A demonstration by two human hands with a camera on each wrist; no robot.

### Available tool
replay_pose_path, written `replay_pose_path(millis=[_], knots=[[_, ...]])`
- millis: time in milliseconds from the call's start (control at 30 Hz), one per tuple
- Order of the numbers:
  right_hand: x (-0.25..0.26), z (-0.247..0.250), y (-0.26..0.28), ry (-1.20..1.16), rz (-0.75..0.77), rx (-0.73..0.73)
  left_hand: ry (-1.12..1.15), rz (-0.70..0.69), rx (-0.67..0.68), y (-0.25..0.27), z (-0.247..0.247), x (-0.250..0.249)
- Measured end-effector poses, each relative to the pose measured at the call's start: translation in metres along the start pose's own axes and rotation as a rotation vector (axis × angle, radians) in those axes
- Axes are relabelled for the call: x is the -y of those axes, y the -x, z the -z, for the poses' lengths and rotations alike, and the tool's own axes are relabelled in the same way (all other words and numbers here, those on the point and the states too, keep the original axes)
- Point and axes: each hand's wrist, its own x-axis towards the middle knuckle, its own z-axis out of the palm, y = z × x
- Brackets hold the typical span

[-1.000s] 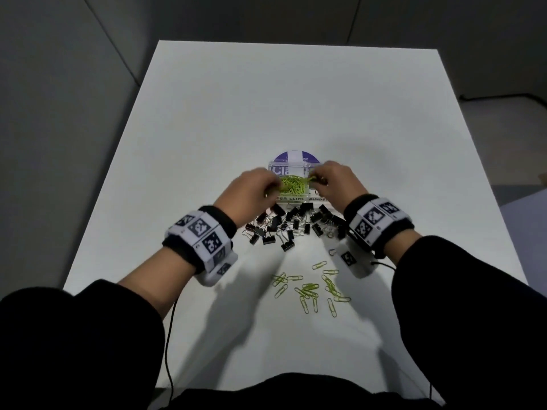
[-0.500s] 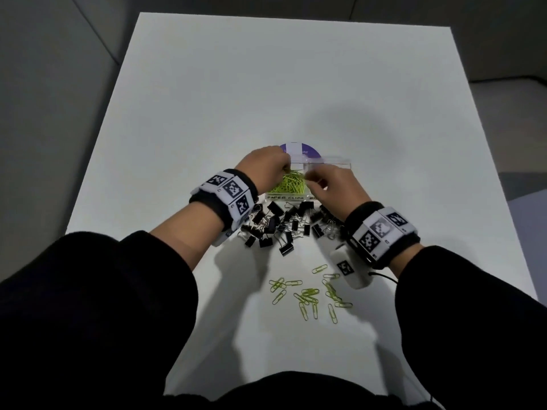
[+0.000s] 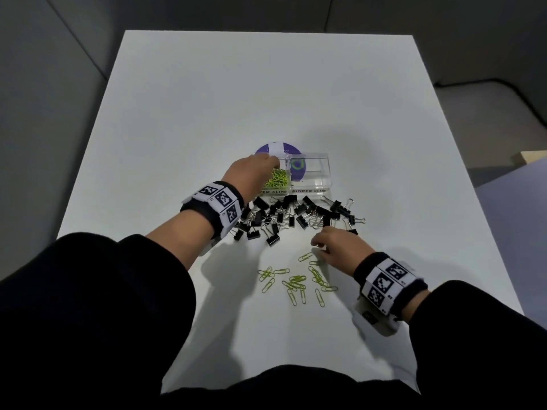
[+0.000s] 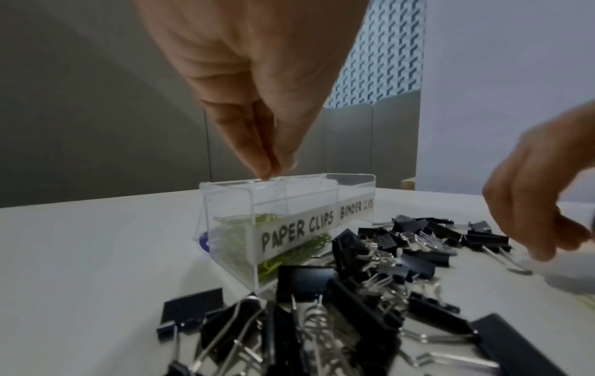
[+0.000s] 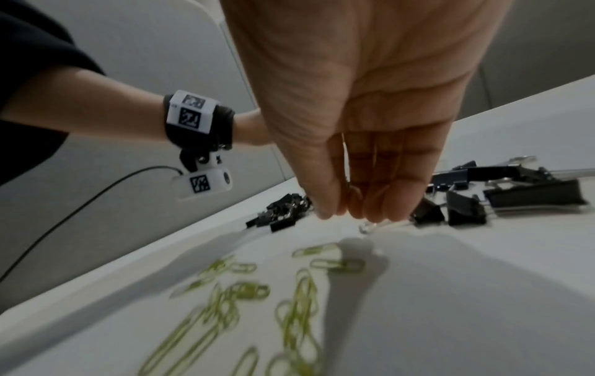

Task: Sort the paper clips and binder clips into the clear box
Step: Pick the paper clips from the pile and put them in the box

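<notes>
Light: dim, falling from above, forearm shadows lying on the counter [image 3: 183, 119].
Blur: right wrist view smearing near paper clips [image 5: 289, 318].
Edges: wide-angle bending showing in all views.

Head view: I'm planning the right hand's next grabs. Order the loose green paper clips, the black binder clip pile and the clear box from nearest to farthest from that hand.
From the right hand:
1. Loose green paper clips, just below its fingertips, toward the person.
2. Black binder clip pile, just beyond the hand; too close to call against the paper clips.
3. Clear box, farthest, behind the pile.
</notes>
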Motion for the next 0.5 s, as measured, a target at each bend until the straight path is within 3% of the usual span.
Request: replay_pose_path(millis=[133, 233, 367, 500], knots=[[0.0, -0.016, 0.024, 0.119, 0.073, 0.076, 0.024, -0.05, -0.015, 0.027, 0.006, -0.017], [-0.001, -0.026, 0.043, 0.211, 0.042, 0.149, 0.04, -0.106, 0.12, 0.066, -0.005, -0.039], [-0.005, -0.04, 0.052, 0.071, -0.085, 0.089, -0.028, -0.073, 0.418, 0.118, -0.047, -0.047], [-0.001, -0.051, 0.043, 0.025, -0.074, -0.009, 0.101, -0.017, 0.418, 0.137, -0.065, -0.053]])
